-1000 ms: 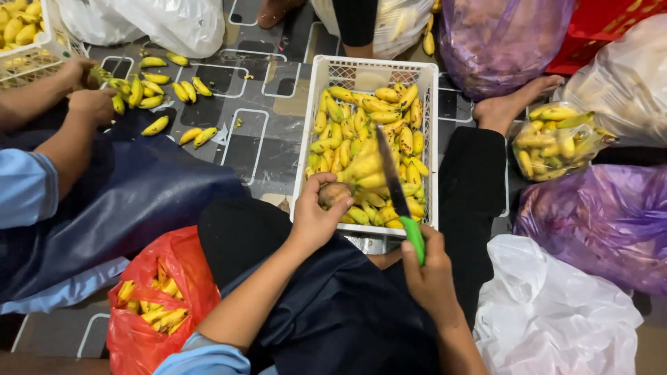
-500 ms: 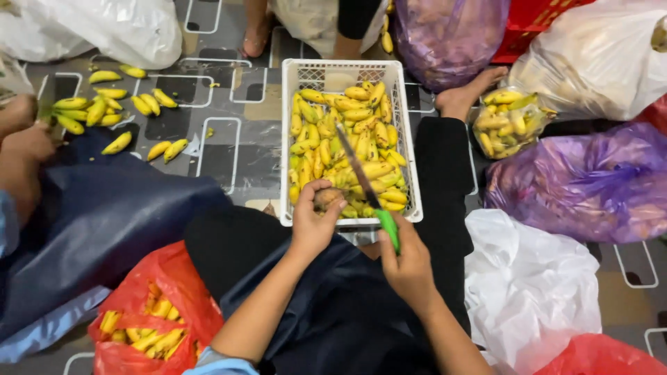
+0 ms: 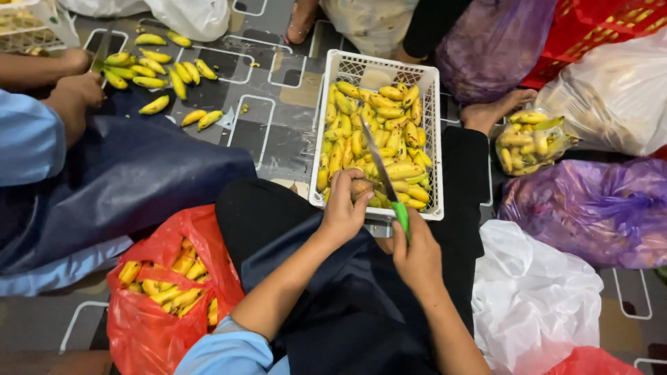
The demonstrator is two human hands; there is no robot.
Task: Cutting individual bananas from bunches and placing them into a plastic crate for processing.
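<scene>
Nearest the camera, a red bag (image 3: 163, 298) of small yellow bananas lies open on the floor by the person's left knee; a white bag (image 3: 538, 298) sits to the right. The right hand (image 3: 417, 257) has its fingers closed round the green handle of a knife (image 3: 384, 182), blade pointing away over the basket. The left hand (image 3: 345, 208) curls its fingers round a brownish banana (image 3: 361, 187) at the near rim of the white basket (image 3: 379, 69), just beside the blade. The basket stands on the patterned floor, full of yellow bananas. Beyond, at far left, another person's hands (image 3: 76, 90) work beside loose bananas (image 3: 156, 76) spread on the floor. Purple bags (image 3: 590, 208) lie to the right.
</scene>
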